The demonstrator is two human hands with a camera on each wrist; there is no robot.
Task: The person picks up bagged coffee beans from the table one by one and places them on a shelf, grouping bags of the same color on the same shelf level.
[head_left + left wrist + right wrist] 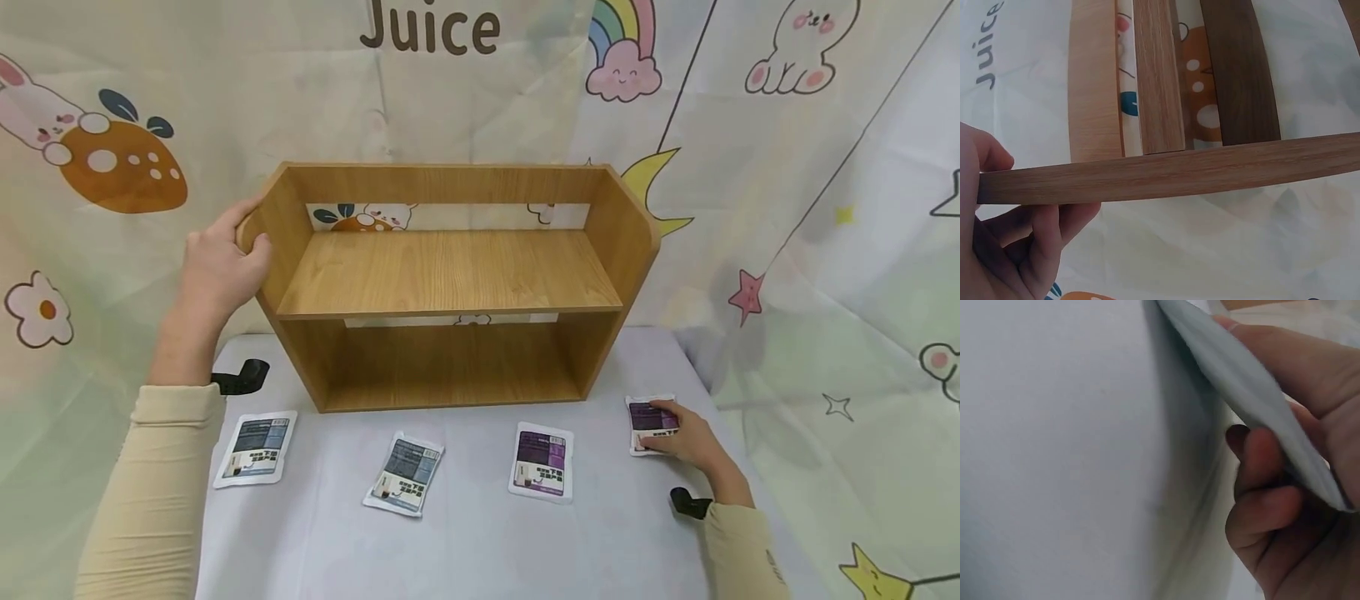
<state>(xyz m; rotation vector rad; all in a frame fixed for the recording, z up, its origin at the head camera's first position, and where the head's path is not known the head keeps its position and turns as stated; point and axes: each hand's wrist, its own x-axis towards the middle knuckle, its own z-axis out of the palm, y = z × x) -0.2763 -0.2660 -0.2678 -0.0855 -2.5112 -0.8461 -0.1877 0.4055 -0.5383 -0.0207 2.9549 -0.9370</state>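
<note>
A two-tier wooden shelf (450,275) stands at the back of the white table. My left hand (225,258) grips the upper edge of its left side panel. In the left wrist view the thumb and fingers lie on opposite sides of that panel (1172,175). At the table's right, my right hand (693,437) pinches a flat white packet (645,425) with a dark purple label. The right wrist view shows this packet (1241,381) edge-on between thumb and curled fingers, tilted up from the cloth. Both shelf tiers hold nothing.
Three similar packets lie on the tablecloth (480,550) before the shelf: a blue-grey one (255,450) at left, a tilted blue-grey one (405,475) nearer the middle, and a purple one (542,462). A printed curtain (247,83) hangs close behind and along the right side.
</note>
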